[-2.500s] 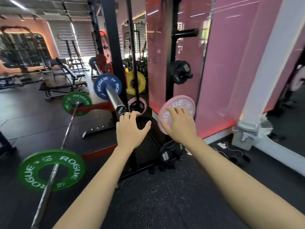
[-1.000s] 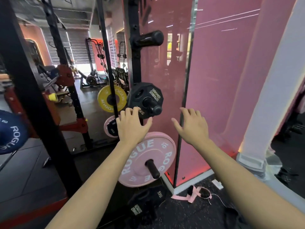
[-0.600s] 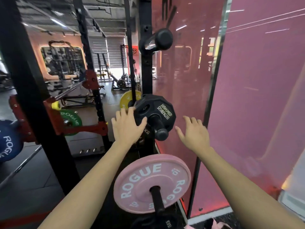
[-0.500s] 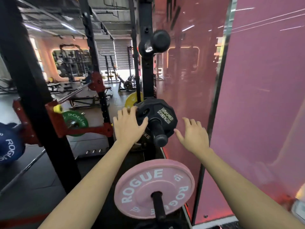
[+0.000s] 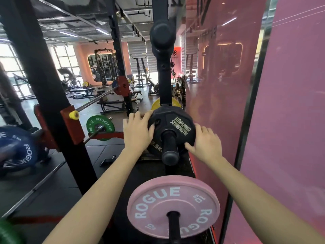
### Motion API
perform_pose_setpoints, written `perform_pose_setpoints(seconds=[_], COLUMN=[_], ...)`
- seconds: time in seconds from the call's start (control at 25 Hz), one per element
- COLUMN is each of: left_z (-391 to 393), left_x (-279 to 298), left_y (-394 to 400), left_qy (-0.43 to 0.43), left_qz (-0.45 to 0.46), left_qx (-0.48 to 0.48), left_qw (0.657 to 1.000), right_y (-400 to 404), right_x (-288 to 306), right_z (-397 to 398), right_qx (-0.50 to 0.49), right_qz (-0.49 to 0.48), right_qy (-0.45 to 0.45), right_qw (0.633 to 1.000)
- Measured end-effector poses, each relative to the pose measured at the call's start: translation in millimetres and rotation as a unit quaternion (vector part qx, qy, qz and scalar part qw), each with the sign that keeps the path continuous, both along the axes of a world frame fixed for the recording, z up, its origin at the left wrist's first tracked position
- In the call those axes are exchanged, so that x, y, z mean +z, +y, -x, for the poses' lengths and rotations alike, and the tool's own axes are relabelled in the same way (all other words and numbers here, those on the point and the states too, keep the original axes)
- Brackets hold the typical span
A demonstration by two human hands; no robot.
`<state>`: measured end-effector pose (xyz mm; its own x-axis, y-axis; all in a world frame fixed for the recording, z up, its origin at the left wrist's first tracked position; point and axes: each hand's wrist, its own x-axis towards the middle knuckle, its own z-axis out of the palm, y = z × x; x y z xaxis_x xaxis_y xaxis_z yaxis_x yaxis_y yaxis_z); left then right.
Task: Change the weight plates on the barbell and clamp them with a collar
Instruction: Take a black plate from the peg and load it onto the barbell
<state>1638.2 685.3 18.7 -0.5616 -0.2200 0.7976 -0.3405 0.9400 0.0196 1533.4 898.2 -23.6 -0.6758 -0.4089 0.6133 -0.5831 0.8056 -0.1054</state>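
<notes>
Both hands are gripping a small black Hammer Strength plate [image 5: 173,128] that is sitting on a storage peg [image 5: 169,147] of the black rack upright [image 5: 161,71]. The left hand [image 5: 138,133] is pressing its spread fingers [image 5: 135,118] on the plate's left edge, while the right hand [image 5: 205,144] is curling around the right edge. A pink Rogue plate [image 5: 173,206] is hanging on the peg below, and a blue Rogue plate [image 5: 16,149] is sitting far left.

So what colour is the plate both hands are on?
Black, with pale Hammer Strength lettering: the plate on the rack peg, head view.
</notes>
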Motion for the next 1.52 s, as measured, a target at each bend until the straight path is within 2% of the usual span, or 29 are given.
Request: perform_pose_setpoints(seconds=[0.16,0.32,0.48,0.72,0.92,1.12,1.28,1.52], left_z=[-6.4,-11.3,-11.9,-6.6,-12.0,-38.7,-67.7,-131.5], left_x=[-14.7,-24.0,-33.5,-32.0,-33.0,-43.1,-40.3,-39.9], left_y=[-0.2,-2.9,0.1,-4.4,7.3,25.2,36.0,62.7], left_qy=[0.017,0.011,0.046,0.088,0.099,0.167,0.154,0.165], left_qz=[-0.031,-0.064,-0.107,-0.106,-0.206,-0.273,-0.286,-0.328], left_qx=[0.010,0.012,0.003,0.005,0.004,0.001,-0.003,-0.066], left_qw=[0.999,0.998,0.993,0.990,0.974,0.947,0.946,0.928], right_y=[2.0,-1.6,-11.1,-13.9,-15.8,-2.5,14.8,48.1], right_x=[5.7,7.5,5.4,-1.8,1.1,3.4,5.3,-3.7], right_z=[-2.3,-7.1,-12.0,-15.4,-28.0,-53.6,-81.5,-156.2], right_qx=[-0.006,-0.011,-0.013,-0.007,-0.007,0.020,0.017,-0.003], right_qz=[0.025,0.072,0.120,0.180,0.224,0.272,0.272,0.291], right_qy=[0.031,0.017,0.001,0.016,-0.009,0.006,-0.018,-0.015], right_qw=[0.999,0.997,0.993,0.984,0.975,0.962,0.962,0.957])
